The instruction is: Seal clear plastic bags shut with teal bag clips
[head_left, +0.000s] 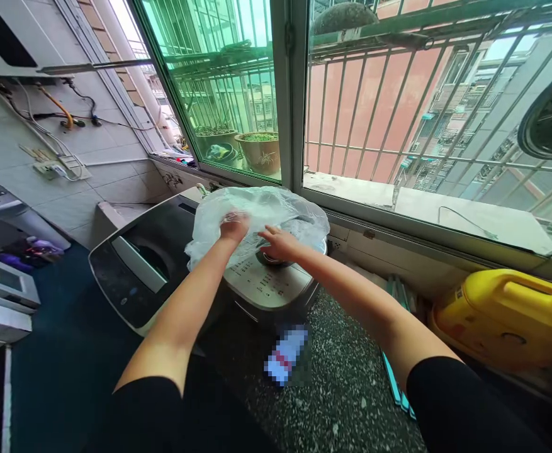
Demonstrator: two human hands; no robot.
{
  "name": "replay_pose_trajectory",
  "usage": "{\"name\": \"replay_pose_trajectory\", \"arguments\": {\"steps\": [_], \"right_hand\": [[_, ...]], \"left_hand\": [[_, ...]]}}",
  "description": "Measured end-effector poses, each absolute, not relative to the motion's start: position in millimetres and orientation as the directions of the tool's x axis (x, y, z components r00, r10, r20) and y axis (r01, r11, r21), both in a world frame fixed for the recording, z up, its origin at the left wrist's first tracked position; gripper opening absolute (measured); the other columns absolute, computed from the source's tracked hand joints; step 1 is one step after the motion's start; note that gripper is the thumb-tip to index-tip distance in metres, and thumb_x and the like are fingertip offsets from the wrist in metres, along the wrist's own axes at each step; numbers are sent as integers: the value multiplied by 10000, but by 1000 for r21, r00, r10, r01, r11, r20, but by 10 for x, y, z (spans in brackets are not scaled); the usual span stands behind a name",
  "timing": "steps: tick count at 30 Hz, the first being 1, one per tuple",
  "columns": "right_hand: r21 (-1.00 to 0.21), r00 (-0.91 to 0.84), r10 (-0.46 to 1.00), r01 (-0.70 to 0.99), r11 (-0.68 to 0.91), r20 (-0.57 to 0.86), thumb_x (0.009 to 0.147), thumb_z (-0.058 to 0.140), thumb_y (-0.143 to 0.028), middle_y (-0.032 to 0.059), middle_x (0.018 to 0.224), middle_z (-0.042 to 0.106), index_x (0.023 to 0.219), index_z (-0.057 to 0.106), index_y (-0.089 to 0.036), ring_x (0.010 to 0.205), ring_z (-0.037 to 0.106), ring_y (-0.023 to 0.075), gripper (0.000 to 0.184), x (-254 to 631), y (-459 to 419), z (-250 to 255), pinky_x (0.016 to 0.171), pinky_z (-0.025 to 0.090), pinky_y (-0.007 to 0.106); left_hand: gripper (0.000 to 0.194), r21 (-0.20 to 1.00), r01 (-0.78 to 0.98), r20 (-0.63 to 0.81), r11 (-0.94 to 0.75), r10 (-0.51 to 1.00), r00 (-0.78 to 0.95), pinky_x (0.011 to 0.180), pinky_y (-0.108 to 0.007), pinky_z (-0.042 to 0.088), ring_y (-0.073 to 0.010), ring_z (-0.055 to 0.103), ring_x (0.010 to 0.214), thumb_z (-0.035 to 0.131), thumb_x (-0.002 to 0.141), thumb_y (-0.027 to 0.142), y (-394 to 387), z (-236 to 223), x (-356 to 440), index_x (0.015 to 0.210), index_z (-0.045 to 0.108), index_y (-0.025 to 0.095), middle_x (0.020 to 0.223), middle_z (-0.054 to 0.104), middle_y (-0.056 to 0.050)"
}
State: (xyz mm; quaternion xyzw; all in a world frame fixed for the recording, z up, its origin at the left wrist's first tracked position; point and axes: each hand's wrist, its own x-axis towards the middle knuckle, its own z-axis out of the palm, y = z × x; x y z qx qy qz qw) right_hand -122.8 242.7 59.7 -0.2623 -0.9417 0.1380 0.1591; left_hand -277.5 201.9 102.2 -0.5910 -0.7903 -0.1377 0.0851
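Observation:
A crumpled clear plastic bag (pixel 299 204) lies spread over the back and top of a rice cooker (pixel 266 286), whose front panel with printed buttons is uncovered. My left hand (pixel 235 225) is at the left part of the plastic bag, its fingers curled into the film and partly veiled by it. Over the middle of the cooker's lid, my right hand (pixel 279 243) has its fingers stretched apart toward the left, close to the bag's front edge. A round dark part of the lid shows just under that hand. The rear of the cooker is hidden beneath the plastic.
Left of the cooker stands a dark-topped washing machine (pixel 138 251). A blurred-out blue and white item (pixel 286 355) lies on the speckled counter (pixel 332 390). To the right are a yellow jug (pixel 502 314) and turquoise strips (pixel 396 384). A barred window (pixel 374 107) rises behind.

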Motion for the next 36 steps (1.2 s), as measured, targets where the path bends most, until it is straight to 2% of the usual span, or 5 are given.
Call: {"name": "replay_pose_trajectory", "arguments": {"steps": [7,15,23,28,36], "right_hand": [[-329,-605,786,721,610,131,873,485,-268,182,1380,480,1165,606,-153,1313,387,352,337,-1195,3051,656,1041,318,535],[-747,-337,748,164,645,572,853,485,-328,71,1017,648,1039,577,-198,904,595,180,245,-567,2399,412,780,479,287],[-662,-314,765,383,644,562,718,617,-372,-53,480,382,498,391,-196,502,317,82,362,121,2250,672,488,253,223],[-588,-329,737,452,671,590,809,500,-402,-59,461,294,488,345,-194,492,242,76,413,638,1911,838,481,215,227],[-615,145,702,624,482,698,816,461,-349,-9,568,518,657,549,-193,543,441,122,240,1604,1413,922,537,343,246]], "left_hand": [[248,52,964,515,-262,834,199,675,-292,404,-178,539,662,491,805,287,1795,878,-2367,583,526,183,644,580,-58],[517,708,628,511,-323,848,-139,512,-256,232,-98,259,497,509,798,503,1968,842,-1716,462,259,200,490,246,46],[294,444,884,445,-147,892,-75,569,-284,285,-151,378,591,510,600,145,1769,1161,-1742,463,257,209,548,372,-6],[231,651,717,516,-250,839,-175,613,-254,385,-123,463,620,478,607,94,1541,1365,-1759,527,290,204,608,450,9],[406,898,414,169,-149,985,-13,372,-208,221,-48,285,310,605,747,432,1096,1470,-1244,485,421,183,342,350,53]]}}
